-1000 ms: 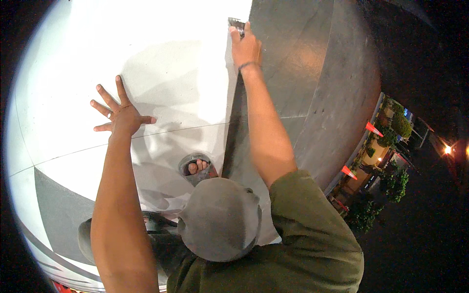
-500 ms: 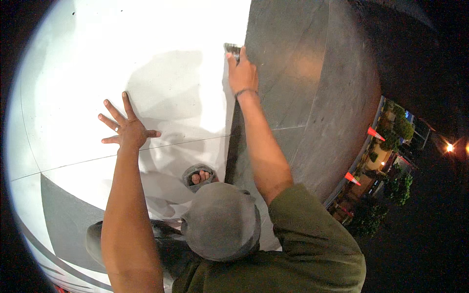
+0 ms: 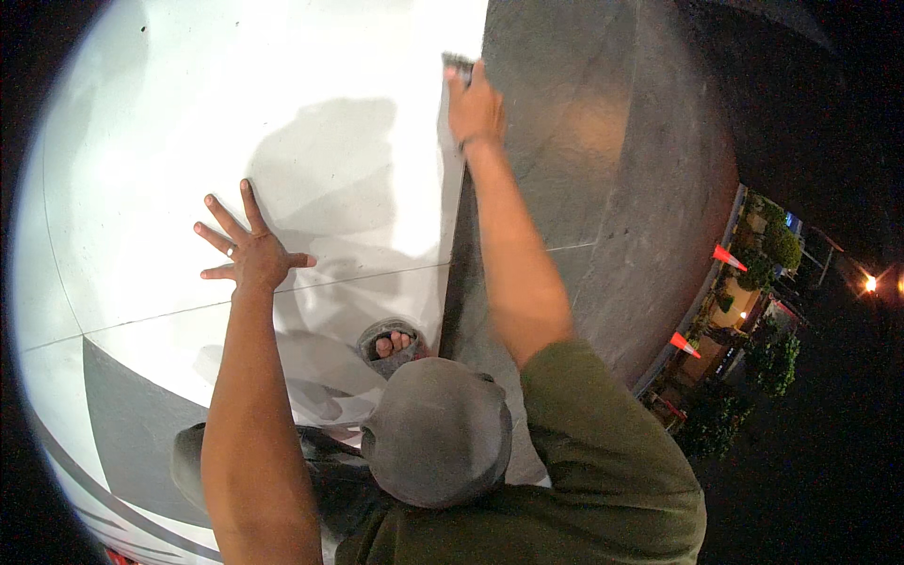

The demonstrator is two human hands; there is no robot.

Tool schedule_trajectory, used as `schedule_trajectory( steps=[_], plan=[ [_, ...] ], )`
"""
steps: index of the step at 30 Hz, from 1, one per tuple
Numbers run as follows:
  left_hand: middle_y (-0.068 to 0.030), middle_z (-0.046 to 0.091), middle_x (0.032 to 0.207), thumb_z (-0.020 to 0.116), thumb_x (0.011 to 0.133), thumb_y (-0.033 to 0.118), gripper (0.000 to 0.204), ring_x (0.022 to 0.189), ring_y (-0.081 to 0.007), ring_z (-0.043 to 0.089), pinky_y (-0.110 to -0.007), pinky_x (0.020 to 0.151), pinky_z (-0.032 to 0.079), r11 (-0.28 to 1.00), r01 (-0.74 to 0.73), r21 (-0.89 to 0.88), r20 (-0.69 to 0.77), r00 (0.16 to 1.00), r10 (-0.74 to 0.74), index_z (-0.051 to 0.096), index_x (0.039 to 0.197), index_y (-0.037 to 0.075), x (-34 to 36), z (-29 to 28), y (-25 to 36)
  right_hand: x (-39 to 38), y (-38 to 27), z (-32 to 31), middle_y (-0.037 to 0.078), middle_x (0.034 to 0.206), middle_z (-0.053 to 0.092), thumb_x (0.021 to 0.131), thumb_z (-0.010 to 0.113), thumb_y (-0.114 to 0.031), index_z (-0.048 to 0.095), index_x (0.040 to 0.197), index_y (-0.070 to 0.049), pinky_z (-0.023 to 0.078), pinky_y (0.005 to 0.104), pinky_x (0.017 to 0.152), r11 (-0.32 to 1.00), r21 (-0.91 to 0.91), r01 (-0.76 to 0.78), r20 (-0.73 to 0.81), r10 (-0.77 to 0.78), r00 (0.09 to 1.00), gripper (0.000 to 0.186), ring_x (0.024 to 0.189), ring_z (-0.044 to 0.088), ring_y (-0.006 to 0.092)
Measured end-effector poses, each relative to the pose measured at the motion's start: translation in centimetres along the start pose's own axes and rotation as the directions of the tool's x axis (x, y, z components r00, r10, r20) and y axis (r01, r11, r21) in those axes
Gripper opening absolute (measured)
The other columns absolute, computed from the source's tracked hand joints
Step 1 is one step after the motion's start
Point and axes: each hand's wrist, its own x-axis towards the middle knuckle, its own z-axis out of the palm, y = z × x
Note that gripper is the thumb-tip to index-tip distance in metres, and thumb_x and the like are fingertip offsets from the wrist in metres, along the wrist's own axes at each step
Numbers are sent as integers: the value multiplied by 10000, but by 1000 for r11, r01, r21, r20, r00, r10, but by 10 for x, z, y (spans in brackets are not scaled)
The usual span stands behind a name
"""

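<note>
My left hand (image 3: 256, 254) lies on the white painted ground (image 3: 339, 217) with its fingers spread, a ring on one of them. Farther ahead, my right hand (image 3: 477, 110) grips a flat paintbrush (image 3: 458, 64) with dark bristles. The brush touches the border where the white meets a dark grey painted area (image 3: 556, 122). My fingers cover most of its handle. A dark band runs along this border, beside my right forearm.
A sandalled foot (image 3: 391, 344) rests on the white below, just ahead of my grey cap (image 3: 436, 431). A thin seam crosses the ground. A grey painted patch (image 3: 132, 424) lies at left. Two orange cones (image 3: 728, 257) stand by plants at the right edge.
My right hand has slid the paintbrush farther ahead along the border between white and grey. My left hand stays spread in the same place on the ground.
</note>
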Motion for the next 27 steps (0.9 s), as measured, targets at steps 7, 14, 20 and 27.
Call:
schedule_trajectory(
  steps=[7, 14, 20, 27],
  plan=[
    [-195, -347, 1638, 1001, 457, 519, 1641, 1475, -537, -288, -912, 1020, 173, 1000, 12, -2, 32, 999, -12, -155, 1615, 400, -1, -5, -2, -36, 12, 21, 324, 1256, 652, 1039, 508, -467, 353, 1559, -3, 507, 529, 1019, 991, -102, -89, 59, 95, 994, 714, 1172, 643, 467],
    [-189, -351, 1637, 997, 478, 522, 1619, 1472, -535, -296, -916, 1014, 172, 1000, -28, -14, 24, 999, 28, -147, 1617, 399, -2, 0, 3, 16, 0, 5, 315, 1319, 619, 1036, 515, -458, 362, 1549, 24, 476, 515, 1074, 998, -49, -31, -36, 29, 999, 720, 1264, 587, 455],
    [-190, -350, 1637, 1000, 461, 524, 1630, 1475, -530, -293, -917, 1018, 162, 1000, 11, 1, 42, 999, -11, -135, 1623, 382, 0, -3, -2, -6, 8, 9, 315, 1300, 634, 1030, 526, -465, 385, 1532, 35, 465, 524, 1080, 999, 32, 1, 48, -2, 999, 722, 1259, 586, 473],
    [-200, -329, 1645, 1001, 430, 543, 1660, 1484, -529, -273, -919, 1015, 169, 1000, -10, 0, 27, 1000, 10, -138, 1625, 370, 2, -1, -4, 43, -5, 9, 320, 1281, 643, 1029, 534, -447, 373, 1545, 19, 451, 523, 1102, 999, -49, 14, -18, -15, 1000, 714, 1278, 576, 467]
  ],
)
